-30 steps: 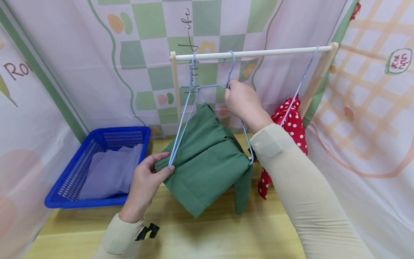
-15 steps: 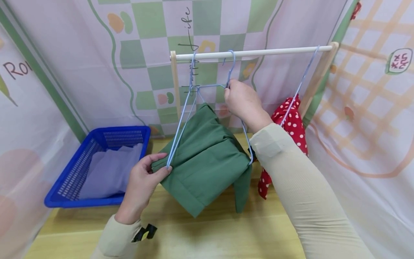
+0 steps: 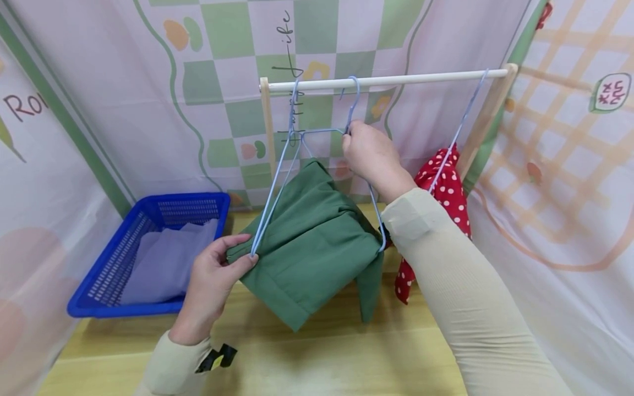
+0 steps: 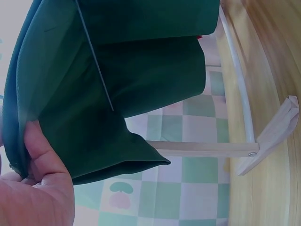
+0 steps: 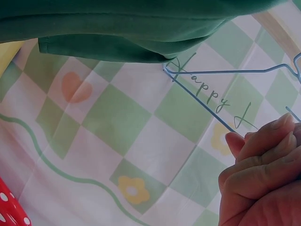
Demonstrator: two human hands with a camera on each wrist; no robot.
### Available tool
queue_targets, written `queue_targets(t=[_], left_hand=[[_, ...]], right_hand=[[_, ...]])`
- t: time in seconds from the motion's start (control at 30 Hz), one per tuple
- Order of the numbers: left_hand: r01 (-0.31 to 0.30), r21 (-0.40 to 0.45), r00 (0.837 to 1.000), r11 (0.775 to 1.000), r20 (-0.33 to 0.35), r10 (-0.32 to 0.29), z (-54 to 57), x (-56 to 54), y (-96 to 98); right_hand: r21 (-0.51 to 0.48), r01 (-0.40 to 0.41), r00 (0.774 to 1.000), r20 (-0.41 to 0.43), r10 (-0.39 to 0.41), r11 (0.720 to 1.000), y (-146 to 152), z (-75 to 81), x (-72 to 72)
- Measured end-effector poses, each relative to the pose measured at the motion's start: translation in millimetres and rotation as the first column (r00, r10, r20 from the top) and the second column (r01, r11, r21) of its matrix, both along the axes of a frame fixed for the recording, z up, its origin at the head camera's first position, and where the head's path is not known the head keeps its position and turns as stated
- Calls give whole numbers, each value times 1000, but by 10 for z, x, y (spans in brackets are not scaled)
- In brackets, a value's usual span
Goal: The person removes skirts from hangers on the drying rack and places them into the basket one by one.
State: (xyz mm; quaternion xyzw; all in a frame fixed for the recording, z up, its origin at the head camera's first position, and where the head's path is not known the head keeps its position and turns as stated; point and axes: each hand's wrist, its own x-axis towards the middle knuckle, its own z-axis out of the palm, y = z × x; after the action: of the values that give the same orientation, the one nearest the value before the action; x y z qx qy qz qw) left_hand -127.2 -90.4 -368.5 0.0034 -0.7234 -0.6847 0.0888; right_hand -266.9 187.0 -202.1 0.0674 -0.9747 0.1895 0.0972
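A folded green garment (image 3: 309, 250) hangs slanted among light-blue wire hangers below the rack's rod. With thumb and fingers, my left hand (image 3: 210, 280) pinches the garment's left edge, where the wires of a hanger (image 3: 272, 203) run down to the thumb. In the left wrist view the fingers lie against the green cloth (image 4: 150, 70). My right hand (image 3: 373, 157) grips the upper part of a second hanger (image 3: 355, 102), whose hook is at the rod. Its curled fingers show in the right wrist view, with blue wire (image 5: 202, 103) running out from them.
The white rod (image 3: 411, 81) rests on wooden posts. A red polka-dot cloth (image 3: 448, 187) hangs from another hanger at the right. At the left, a blue basket (image 3: 104, 269) holds pale purple cloth (image 3: 170, 264). The wooden tabletop (image 3: 277, 363) lies beneath, with printed curtains around.
My left hand has moved slightly left, drawing the garment's edge and the hanger wires with it. My right hand has stayed almost in place.
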Motion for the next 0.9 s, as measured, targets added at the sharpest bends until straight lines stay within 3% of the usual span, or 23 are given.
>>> queue_targets(t=[0.4,0.9], left_hand=[[20,-58,1000,998,0,-20,-17,60,41],[63,-54,998,997,21,-62,-81,140,27]], right_hand=[[2,-2,1000,-5,2,1000,0,4,1],[-3,12,1000,-25,-12,1000,-1,-15,-15]])
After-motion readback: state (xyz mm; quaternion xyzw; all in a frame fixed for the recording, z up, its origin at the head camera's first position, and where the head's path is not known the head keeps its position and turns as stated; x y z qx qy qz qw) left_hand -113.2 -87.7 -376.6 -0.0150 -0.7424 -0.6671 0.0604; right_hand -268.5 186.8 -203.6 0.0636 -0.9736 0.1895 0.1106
